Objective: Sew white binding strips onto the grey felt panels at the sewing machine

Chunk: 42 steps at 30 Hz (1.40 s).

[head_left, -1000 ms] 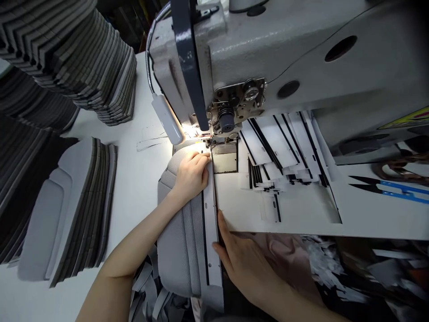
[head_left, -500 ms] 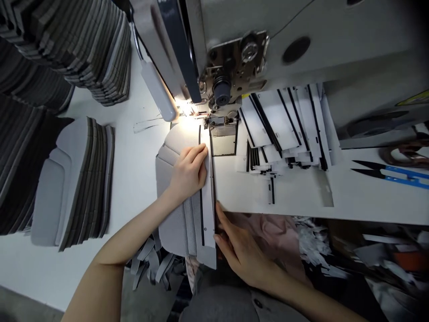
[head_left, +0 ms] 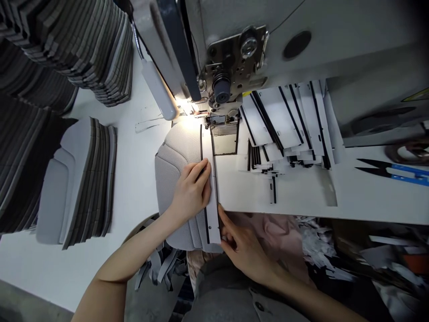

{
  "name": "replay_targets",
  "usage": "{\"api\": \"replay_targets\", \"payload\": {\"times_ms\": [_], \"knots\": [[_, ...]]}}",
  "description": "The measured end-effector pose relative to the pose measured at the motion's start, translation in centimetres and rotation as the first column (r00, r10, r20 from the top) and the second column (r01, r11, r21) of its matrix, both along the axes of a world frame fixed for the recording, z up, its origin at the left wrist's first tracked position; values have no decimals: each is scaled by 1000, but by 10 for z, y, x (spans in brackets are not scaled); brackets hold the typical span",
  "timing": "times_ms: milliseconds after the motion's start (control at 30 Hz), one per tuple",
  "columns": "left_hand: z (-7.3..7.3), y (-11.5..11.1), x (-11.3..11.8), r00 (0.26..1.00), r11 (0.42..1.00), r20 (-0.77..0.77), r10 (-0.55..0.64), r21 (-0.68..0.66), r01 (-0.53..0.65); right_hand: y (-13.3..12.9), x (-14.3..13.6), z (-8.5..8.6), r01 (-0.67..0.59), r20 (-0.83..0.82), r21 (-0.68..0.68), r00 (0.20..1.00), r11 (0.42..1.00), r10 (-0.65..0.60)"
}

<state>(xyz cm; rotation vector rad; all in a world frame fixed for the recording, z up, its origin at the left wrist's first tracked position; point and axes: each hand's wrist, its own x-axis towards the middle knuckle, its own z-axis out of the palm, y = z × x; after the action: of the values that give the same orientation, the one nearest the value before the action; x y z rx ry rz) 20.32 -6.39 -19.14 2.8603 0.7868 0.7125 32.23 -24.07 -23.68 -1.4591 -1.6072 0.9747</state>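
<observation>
Head view: white table (head_left: 134, 174) (grey floor (head_left: 152, 297) below), hands (head_left: 191, 190) (head_left: 244, 250) at panel (head_left: 179, 145).

We are holding our left hand (head_left: 191, 190) farther down the white strip (head_left: 212, 201) than before, away from the lit sewing machine (head_left: 234, 67), and our right hand (head_left: 246, 250) is curling its fingers more beside the strip's lower edge.

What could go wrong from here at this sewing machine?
The white strip might shift under the left hand and leave the grey padded piece misaligned. The blue-handled snips lie with blades apart, so a careless reach to that side could mean a prick.
</observation>
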Motion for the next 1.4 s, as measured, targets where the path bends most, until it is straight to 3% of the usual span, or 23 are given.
{"api": "replay_targets", "payload": {"times_ms": [200,667,1000,1400], "knots": [[-1,8,0,1000,1000,-5,5,-18,-5,3,-3,1,-12,131,43,991,999,6],[-6,42,4,999,996,33,-9,-85,11,30,-2,19,-21,211,19,977,1000,17],[-6,64,13,999,999,36,-24,-42,25,59,5,31,-13,213,-136,976,991,42],[-4,65,10,999,995,38,-35,-89,38,91,11,44,18,140,-245,990,969,17]]}}
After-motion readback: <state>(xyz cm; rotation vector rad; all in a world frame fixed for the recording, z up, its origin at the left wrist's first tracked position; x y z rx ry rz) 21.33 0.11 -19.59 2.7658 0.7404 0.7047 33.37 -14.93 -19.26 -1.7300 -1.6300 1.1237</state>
